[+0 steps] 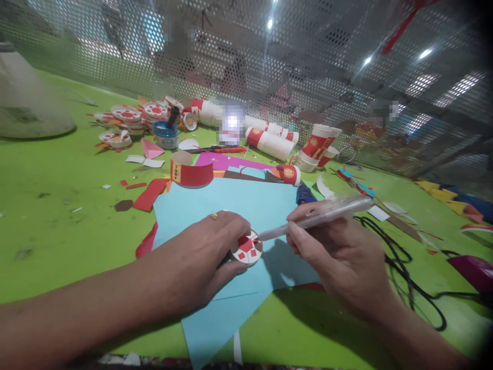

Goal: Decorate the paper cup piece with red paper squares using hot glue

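My left hand (227, 239) is closed around the edge of a small white disc (250, 256) with red shapes on its face, a paper cup base by its look. A pen (327, 213) with a clear barrel is pinched in my right hand (342, 252), its tip touching or just over the disc's right side. Under both hands lies a large light blue paper sheet (215, 205). Beyond it stands a red paper ring (192, 174) cut from a cup. A cut red paper cup (288, 174) lies on its side at the sheet's far edge.
Finished-looking disc figures (127, 114) pile up at the back left, beside a blue ink or paint jar (165, 136). Red-handled scissors (227, 149) lie near stacked paper cups (269, 143). A black cable (400, 277) loops at right near a magenta object (472, 272). Perforated metal mesh (215, 56) borders the table.
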`<state>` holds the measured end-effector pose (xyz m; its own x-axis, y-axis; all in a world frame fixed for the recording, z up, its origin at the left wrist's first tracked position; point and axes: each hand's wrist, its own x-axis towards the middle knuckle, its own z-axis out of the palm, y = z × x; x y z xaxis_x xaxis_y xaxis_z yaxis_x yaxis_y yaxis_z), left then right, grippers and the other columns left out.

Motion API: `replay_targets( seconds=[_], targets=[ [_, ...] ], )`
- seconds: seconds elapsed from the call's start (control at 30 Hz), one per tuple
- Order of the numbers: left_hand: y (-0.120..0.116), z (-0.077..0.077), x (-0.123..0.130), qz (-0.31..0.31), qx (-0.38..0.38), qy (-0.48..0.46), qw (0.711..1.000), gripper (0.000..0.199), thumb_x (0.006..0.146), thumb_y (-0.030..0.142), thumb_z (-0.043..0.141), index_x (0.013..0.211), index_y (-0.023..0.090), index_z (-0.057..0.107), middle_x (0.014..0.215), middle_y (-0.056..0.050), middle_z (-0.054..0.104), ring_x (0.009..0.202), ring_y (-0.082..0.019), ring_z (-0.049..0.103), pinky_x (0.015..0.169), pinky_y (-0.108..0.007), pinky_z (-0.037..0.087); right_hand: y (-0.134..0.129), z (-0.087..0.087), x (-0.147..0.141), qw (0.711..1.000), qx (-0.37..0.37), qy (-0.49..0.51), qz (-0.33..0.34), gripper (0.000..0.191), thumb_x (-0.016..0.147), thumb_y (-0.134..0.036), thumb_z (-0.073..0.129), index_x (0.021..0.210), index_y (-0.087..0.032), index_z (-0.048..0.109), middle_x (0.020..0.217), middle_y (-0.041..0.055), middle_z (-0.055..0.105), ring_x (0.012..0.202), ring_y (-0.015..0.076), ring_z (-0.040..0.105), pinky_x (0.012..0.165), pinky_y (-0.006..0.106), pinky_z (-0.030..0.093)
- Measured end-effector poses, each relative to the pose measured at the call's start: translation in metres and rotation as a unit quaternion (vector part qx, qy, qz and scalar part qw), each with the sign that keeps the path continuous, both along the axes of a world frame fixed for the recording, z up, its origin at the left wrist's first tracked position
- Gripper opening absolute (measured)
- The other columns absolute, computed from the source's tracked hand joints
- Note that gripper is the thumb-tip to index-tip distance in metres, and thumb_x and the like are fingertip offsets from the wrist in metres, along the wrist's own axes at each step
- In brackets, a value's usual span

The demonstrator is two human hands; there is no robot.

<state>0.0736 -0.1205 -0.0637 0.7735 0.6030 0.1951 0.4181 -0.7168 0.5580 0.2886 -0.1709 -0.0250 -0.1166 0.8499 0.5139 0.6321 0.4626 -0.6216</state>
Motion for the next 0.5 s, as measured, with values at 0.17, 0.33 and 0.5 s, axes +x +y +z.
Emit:
replay_targets(
  seconds=[0.17, 0.33, 0.5],
  targets=[
    [0.0007, 0.0023, 0.0019, 0.008, -0.013, -0.007, 1.000, 0.024, 0.095, 0.028, 0.054, 0.117, 0.022, 0.048, 0.114, -0.007, 0.056, 0.102, -0.024, 0.052, 0.088, -0.040, 0.043, 0.0002, 0.0001, -0.0033, 1.000, 0.014, -0.015, 0.011, 0.006, 0.087, -0.013, 0.058, 0.090, -0.018, 0.061, 0.069, -0.0040, 0.059, 0.058, 0.0075, 0.057, 0.050, 0.020, 0.045],
    [-0.0003, 0.0021, 0.0008, 0.005, -0.013, -0.013, 1.000, 0.024, 0.095, 0.028, 0.053, 0.118, 0.022, 0.047, 0.114, -0.006, 0.057, 0.104, -0.023, 0.052, 0.088, -0.039, 0.042, -0.0005, -0.0015, -0.0020, 1.000, 0.007, -0.016, 0.014, 0.005, 0.088, -0.014, 0.058, 0.091, -0.018, 0.061, 0.068, -0.0041, 0.059, 0.057, 0.0077, 0.057, 0.048, 0.020, 0.044],
    [0.0007, 0.0016, 0.0008, 0.007, -0.010, -0.012, 1.000, 0.027, 0.095, 0.028, 0.055, 0.119, 0.022, 0.046, 0.116, -0.006, 0.057, 0.105, -0.023, 0.053, 0.089, -0.038, 0.042, -0.0007, -0.0005, -0.0016, 0.999, 0.011, -0.026, 0.017, 0.006, 0.089, -0.014, 0.057, 0.090, -0.017, 0.061, 0.068, -0.0041, 0.059, 0.056, 0.0071, 0.056, 0.047, 0.020, 0.042]
  ],
)
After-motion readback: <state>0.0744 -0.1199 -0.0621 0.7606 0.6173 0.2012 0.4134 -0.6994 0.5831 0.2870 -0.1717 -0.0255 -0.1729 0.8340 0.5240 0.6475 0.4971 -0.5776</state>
